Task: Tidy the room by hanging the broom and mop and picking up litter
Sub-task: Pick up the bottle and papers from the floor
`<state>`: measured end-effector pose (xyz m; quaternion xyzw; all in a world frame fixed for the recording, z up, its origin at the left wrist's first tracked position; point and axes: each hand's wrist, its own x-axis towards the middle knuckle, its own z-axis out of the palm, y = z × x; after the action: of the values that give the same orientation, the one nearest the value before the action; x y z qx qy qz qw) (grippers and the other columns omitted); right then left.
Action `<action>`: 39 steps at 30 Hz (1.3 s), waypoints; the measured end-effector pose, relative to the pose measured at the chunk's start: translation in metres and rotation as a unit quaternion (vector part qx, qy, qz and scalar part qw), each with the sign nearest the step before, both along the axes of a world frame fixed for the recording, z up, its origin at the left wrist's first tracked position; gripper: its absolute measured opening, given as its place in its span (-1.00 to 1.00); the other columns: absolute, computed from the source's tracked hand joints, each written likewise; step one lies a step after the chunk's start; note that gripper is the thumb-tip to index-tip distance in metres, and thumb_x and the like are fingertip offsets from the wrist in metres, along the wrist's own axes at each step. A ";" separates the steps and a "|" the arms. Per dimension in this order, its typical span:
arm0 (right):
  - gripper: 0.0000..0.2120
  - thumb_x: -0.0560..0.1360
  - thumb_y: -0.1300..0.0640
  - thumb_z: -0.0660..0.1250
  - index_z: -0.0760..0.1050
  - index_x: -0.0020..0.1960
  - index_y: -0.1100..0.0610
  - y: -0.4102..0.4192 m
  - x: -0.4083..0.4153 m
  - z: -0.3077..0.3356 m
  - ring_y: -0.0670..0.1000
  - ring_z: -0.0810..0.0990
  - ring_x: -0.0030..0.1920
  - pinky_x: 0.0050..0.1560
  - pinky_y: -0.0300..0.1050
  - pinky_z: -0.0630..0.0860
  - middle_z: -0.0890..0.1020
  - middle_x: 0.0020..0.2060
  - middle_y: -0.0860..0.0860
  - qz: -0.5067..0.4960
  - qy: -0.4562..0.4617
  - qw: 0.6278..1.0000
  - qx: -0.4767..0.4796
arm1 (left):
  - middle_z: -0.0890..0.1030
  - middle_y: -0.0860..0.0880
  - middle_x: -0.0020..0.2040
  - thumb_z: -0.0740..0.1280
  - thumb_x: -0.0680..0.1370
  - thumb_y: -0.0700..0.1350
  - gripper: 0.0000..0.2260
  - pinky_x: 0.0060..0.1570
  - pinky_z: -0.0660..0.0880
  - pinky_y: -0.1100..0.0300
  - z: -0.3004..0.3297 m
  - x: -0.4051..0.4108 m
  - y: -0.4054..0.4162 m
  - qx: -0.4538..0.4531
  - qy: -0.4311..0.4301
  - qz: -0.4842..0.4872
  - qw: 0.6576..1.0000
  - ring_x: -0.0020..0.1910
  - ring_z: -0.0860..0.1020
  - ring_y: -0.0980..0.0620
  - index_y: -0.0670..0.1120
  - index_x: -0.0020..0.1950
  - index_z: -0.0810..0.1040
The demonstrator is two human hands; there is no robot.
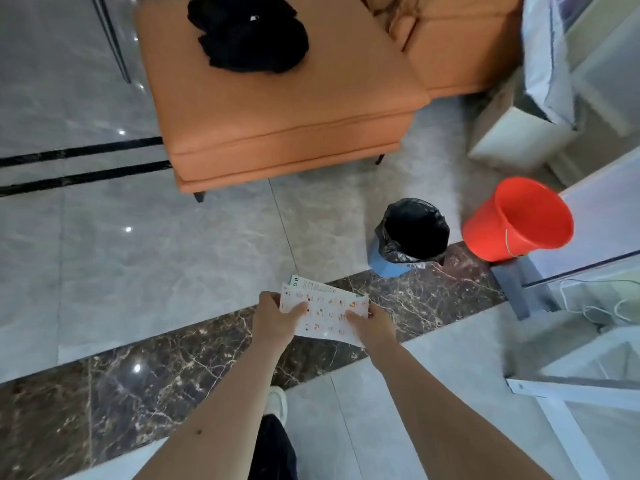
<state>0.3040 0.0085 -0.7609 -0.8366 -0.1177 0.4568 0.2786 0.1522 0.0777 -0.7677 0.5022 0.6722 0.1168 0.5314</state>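
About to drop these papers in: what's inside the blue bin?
The blue bin holds a black liner bag, open at the top. The interior reads only as dark; whether litter lies at the bottom cannot be seen.

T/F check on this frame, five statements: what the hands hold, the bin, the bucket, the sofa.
1. Both hands hold the printed paper sheets. True: the left hand grips the left edge and the right hand the right edge.
2. The bin is lined with a black bag. True.
3. The red bucket lies flat on its side. False: it stands tilted, its open mouth up, to the right of the bin.
4. A black garment lies on the orange sofa. True.
5. The sheets are already inside the bin. False: they are held above the floor, to the left of the bin and nearer the camera.
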 end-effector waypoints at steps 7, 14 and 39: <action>-0.66 0.53 0.19 0.31 0.47 0.29 0.22 0.056 0.069 -0.005 0.16 0.58 0.13 0.19 0.08 0.54 0.61 0.17 0.14 -0.046 0.002 0.999 -0.017 | 0.55 -0.06 -0.06 0.45 0.46 -0.06 -0.66 -0.37 0.52 0.29 -0.004 0.074 0.069 0.002 -0.009 -0.054 0.999 -0.18 0.57 -0.02 -0.15 0.00 0.32; -0.71 0.52 0.20 0.32 0.50 0.22 0.24 0.079 0.155 -0.015 0.16 0.61 0.06 0.07 0.00 0.55 0.63 0.11 0.15 -0.098 -0.008 0.995 -0.022 | 0.55 -0.03 -0.11 0.43 0.47 -0.09 -0.70 -0.46 0.42 0.34 -0.013 0.171 0.103 -0.004 -0.013 -0.091 0.996 -0.30 0.54 0.13 -0.13 -0.02 0.32; -0.62 0.55 0.26 0.19 0.36 0.35 0.33 0.165 0.378 -0.107 -0.07 0.38 -0.38 -0.41 -0.23 0.33 0.38 -0.33 -0.01 -0.232 0.087 0.962 -0.113 | 0.52 -0.15 0.32 0.23 0.60 -0.03 -0.60 0.10 0.43 0.15 -0.107 0.407 0.153 -0.199 0.009 -0.182 0.963 0.25 0.52 -0.11 -0.13 0.40 0.39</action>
<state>0.6820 0.1733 -0.8674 -0.8242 0.1567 0.4608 0.2895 0.5593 0.2302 -0.8746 0.5017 0.5838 -0.1229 0.6264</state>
